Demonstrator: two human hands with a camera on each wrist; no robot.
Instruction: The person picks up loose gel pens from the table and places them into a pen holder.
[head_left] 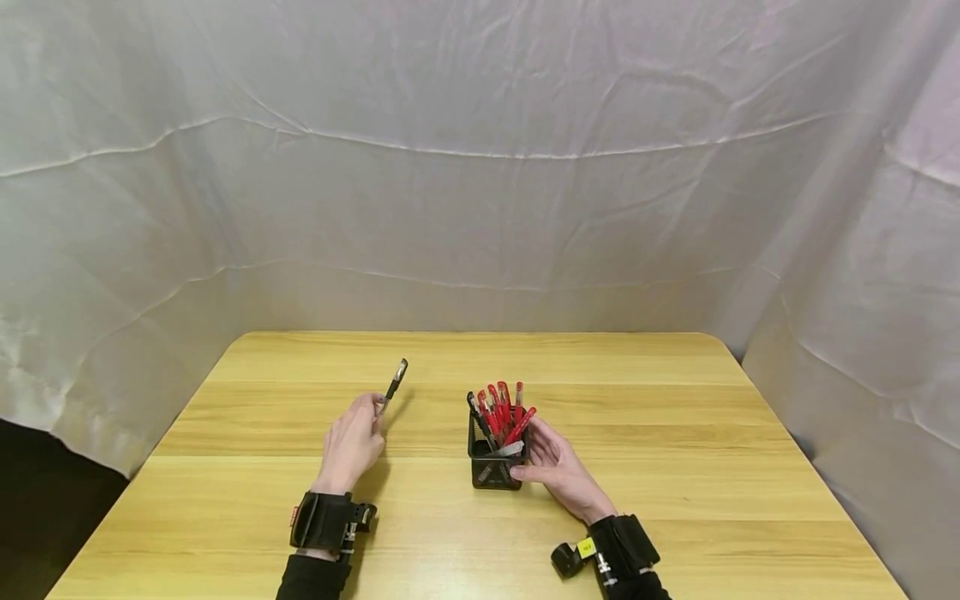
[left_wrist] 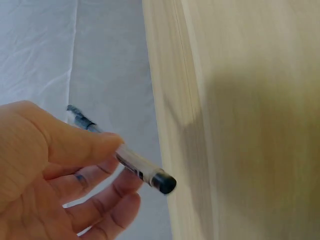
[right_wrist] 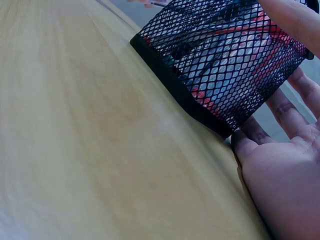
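Observation:
Between thumb and fingertips my left hand (head_left: pixel 350 446) pinches a black-capped gel pen (head_left: pixel 395 379), raised above the table and slanting up to the right. In the left wrist view the pen (left_wrist: pixel 145 167) shows a clear barrel and a dark end plug. At the centre a black mesh pen holder (head_left: pixel 497 473) stands on the table. My right hand (head_left: pixel 561 477) grips its right side, thumb on the near face and fingers round behind. Several red pens (head_left: pixel 504 407) and a black pen (head_left: pixel 480 418) lean inside it. Through the mesh wall (right_wrist: pixel 220 65) the barrels show.
A light wood table (head_left: pixel 712 467) with rounded far corners carries everything. Pale cloth (head_left: pixel 480 208) hangs behind and on both sides. Each wrist wears a black strap with a small camera, one at the left wrist (head_left: pixel 324 521), one at the right (head_left: pixel 630 542).

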